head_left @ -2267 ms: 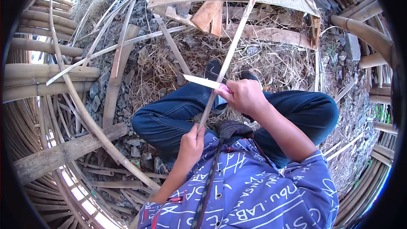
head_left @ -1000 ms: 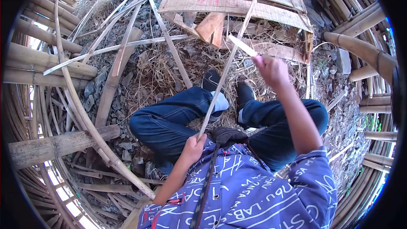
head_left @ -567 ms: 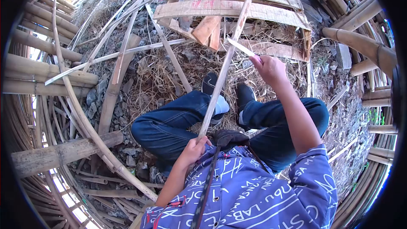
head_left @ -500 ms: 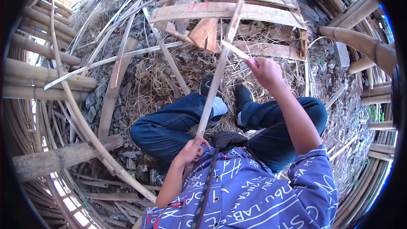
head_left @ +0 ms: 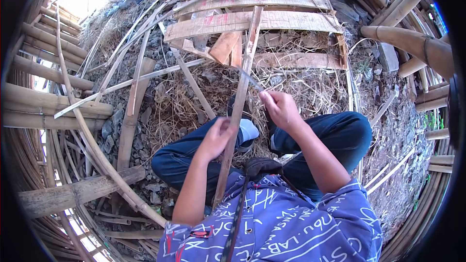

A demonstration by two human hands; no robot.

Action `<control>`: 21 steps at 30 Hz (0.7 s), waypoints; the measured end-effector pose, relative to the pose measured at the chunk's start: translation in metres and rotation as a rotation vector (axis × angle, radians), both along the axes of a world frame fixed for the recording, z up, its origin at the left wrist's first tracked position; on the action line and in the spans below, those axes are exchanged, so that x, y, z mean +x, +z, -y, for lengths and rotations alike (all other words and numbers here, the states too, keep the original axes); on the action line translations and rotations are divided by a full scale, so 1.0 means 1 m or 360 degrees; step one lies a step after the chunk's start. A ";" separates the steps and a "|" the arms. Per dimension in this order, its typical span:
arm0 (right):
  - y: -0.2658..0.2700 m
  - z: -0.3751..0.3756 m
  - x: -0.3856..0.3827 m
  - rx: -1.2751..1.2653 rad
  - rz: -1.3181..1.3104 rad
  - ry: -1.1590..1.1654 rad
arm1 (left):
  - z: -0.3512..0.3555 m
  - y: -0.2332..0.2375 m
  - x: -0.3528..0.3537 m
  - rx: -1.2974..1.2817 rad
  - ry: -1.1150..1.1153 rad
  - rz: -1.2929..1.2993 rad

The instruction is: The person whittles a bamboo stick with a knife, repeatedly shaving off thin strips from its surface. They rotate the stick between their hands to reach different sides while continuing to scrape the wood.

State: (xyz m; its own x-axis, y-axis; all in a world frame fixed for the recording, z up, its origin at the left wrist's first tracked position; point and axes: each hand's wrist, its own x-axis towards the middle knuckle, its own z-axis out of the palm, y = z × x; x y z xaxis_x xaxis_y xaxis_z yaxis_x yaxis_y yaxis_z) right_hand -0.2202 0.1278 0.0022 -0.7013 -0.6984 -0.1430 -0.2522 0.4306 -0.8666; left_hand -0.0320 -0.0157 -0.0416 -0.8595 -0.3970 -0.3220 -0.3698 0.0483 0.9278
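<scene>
A long bamboo strip slants up from my lap, its far end lying over the slatted wooden frame. Beside its middle, my left hand is closed around the strip's left edge; some fingertips are hidden. My right hand grips a knife, whose handle is covered by the fingers. The blade points up and left, with its tip at the strip. Both shoes are partly hidden behind the strip and my legs.
Loose bamboo strips and dry shavings litter the stony ground. A short wood block leans at the frame. A bent pole and a thick bamboo log lie on my left; bamboo poles stand on the right.
My left hand has slid up from the strip's near end to its middle. The knife has moved lower along the strip with my right hand, and the strip has shifted slightly left.
</scene>
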 end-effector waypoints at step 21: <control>-0.017 -0.008 0.102 0.0065 -0.0365 0.0723 | -0.081 -0.002 0.124 0.0742 0.0420 0.0627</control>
State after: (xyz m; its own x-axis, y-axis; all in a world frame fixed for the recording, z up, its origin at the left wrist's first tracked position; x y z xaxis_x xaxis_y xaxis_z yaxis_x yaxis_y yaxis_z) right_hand -0.1178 0.1355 -0.0143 -0.3445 -0.9372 -0.0544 -0.6034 0.2655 -0.7519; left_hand 0.0923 0.0651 -0.0441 -0.5357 -0.3209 -0.7810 -0.6299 -0.4642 0.6227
